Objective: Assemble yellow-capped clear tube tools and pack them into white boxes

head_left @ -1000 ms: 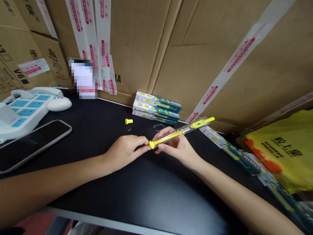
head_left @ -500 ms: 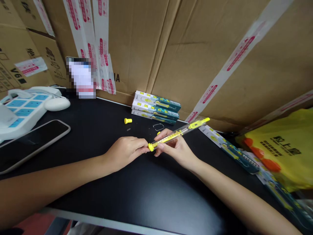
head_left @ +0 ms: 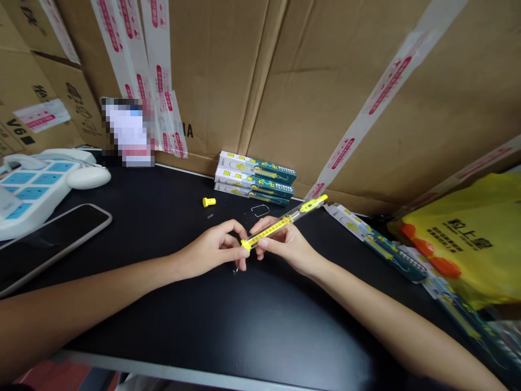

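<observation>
A clear tubular spring scale (head_left: 272, 230) with yellow inner parts slants up to the right between my hands. My right hand (head_left: 295, 247) is closed round the tube's lower half, thumb on the near side and fingers behind. At its lower left end, my left hand (head_left: 215, 245) pinches the yellow end cap (head_left: 245, 245) between thumb and fingers. A small metal hook (head_left: 235, 270) hangs below the left fingertips. Beyond the hands lie a loose yellow plug (head_left: 209, 202), a tiny spring (head_left: 210, 216) and a bent wire loop (head_left: 260, 210).
Several printed boxes (head_left: 254, 179) are stacked against the cardboard wall (head_left: 211, 65). More boxes (head_left: 376, 241) line the right side by a yellow bag (head_left: 459, 239). On the left are a power strip (head_left: 35, 184), a white mouse (head_left: 88, 177) and a phone (head_left: 52, 244).
The yellow part at the scale's upper end has slid down toward the tube. My left fingers have shifted round the end cap, and the hook now shows beneath them. The view has shifted slightly.
</observation>
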Tool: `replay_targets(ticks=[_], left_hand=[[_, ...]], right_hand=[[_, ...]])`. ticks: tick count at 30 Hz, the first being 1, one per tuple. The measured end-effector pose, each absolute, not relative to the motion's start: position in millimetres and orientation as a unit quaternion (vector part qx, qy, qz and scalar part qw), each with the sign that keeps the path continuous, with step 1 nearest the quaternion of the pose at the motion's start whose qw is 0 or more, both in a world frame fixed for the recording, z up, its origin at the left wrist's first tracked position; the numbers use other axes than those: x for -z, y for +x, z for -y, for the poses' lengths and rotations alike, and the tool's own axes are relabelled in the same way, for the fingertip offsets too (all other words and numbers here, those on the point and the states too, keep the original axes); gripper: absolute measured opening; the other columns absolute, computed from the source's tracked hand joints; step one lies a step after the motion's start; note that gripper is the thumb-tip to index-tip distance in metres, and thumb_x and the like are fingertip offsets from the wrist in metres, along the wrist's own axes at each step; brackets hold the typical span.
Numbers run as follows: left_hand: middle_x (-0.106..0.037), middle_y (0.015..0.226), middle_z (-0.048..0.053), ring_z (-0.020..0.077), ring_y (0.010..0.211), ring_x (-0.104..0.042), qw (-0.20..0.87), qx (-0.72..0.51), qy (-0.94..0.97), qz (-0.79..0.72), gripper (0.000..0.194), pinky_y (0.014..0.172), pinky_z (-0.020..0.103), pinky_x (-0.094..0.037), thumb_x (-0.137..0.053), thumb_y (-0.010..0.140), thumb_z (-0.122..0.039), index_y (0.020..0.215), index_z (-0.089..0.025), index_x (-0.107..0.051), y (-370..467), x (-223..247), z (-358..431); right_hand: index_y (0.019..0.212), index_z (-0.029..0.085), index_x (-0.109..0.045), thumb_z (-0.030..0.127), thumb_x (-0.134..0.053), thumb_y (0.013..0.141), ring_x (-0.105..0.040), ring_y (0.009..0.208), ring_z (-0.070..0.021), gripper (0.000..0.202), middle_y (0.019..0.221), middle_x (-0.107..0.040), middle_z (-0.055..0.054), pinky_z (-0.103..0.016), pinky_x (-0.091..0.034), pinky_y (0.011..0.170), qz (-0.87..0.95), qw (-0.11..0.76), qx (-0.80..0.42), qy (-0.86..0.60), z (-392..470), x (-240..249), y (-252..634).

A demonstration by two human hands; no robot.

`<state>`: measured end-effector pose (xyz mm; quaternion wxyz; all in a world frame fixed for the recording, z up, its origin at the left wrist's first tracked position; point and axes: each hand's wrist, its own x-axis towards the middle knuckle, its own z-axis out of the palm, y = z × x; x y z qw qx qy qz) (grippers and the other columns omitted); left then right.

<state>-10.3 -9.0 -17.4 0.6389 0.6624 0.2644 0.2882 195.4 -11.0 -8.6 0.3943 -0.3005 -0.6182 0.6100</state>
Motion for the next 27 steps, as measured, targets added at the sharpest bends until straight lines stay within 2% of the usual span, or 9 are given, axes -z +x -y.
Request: replay_targets(ticks=[2,4,9,13,17,22,25,27], left_hand=[[-0.062,0.067,-0.003,0.0119,0.061,-0.06,0.657,-0.274,0.661,-0.238,0.024,0.063,0.027,-0.047,-0.054,0.09,-0.034,0.104,-0.018,-0.044,-9,19,11],[-0.055,0.065,-0.005,0.0104,0.058,-0.055,0.646,-0.266,0.675,-0.238,0.025,0.062,0.027,-0.046,-0.048,0.093,-0.038,0.107,-0.017,-0.044,-9,22,13],[-0.042,0.069,-0.005,0.0076,0.056,-0.04,0.597,-0.248,0.707,-0.288,0.031,0.056,0.023,-0.04,-0.039,0.095,-0.046,0.085,-0.018,-0.046,-10,26,16],[-0.038,0.07,-0.005,0.0081,0.058,-0.035,0.568,-0.254,0.709,-0.332,0.032,0.05,0.021,-0.031,-0.038,0.095,-0.047,0.082,-0.019,-0.045,-9,24,21],[-0.044,0.074,-0.004,0.0074,0.056,-0.036,0.581,-0.294,0.681,-0.336,0.033,0.05,0.022,-0.031,-0.037,0.095,-0.05,0.092,-0.019,-0.048,-5,23,22],[-0.047,0.073,-0.003,0.0084,0.056,-0.04,0.592,-0.354,0.632,-0.354,0.044,0.049,0.022,-0.031,-0.036,0.092,-0.059,0.104,-0.019,-0.05,-1,26,22],[-0.057,0.086,0.002,0.0108,0.064,-0.048,0.577,-0.367,0.632,-0.366,0.051,0.05,0.023,-0.035,-0.034,0.09,-0.063,0.107,-0.019,-0.051,1,26,23],[-0.06,0.096,0.005,0.0141,0.075,-0.055,0.58,-0.382,0.625,-0.356,0.053,0.057,0.025,-0.042,-0.035,0.089,-0.065,0.107,-0.018,-0.051,3,24,24]], right_hand=[[0.091,0.017,-0.065,0.029,-0.076,0.075,-0.059,0.058,-0.0074,0.023,0.077,-0.065,0.001,-0.021,-0.054,0.055,0.622,0.392,-0.609,-0.296,11,11,194],[0.091,0.017,-0.065,0.028,-0.076,0.074,-0.058,0.06,-0.007,0.023,0.079,-0.064,0.001,-0.019,-0.053,0.054,0.629,0.39,-0.601,-0.302,11,14,193],[0.093,0.017,-0.063,0.03,-0.074,0.076,-0.053,0.06,-0.0074,0.024,0.075,-0.06,0.002,-0.017,-0.049,0.048,0.636,0.39,-0.579,-0.329,13,17,189],[0.093,0.018,-0.063,0.031,-0.076,0.073,-0.051,0.058,-0.0074,0.027,0.073,-0.059,0.003,-0.017,-0.049,0.047,0.634,0.389,-0.577,-0.338,13,18,187],[0.091,0.018,-0.063,0.03,-0.077,0.073,-0.055,0.061,-0.0088,0.026,0.073,-0.06,0.002,-0.017,-0.048,0.047,0.634,0.381,-0.583,-0.335,15,19,187],[0.095,0.019,-0.064,0.029,-0.077,0.072,-0.056,0.064,-0.0092,0.028,0.083,-0.064,0.0,-0.02,-0.05,0.051,0.642,0.375,-0.586,-0.323,18,24,184],[0.099,0.019,-0.064,0.027,-0.077,0.072,-0.06,0.071,-0.0113,0.031,0.088,-0.065,-0.001,-0.023,-0.052,0.061,0.657,0.379,-0.571,-0.313,21,28,179],[0.099,0.02,-0.063,0.025,-0.078,0.07,-0.06,0.07,-0.011,0.033,0.089,-0.064,-0.001,-0.024,-0.052,0.062,0.674,0.38,-0.545,-0.324,23,29,174]])
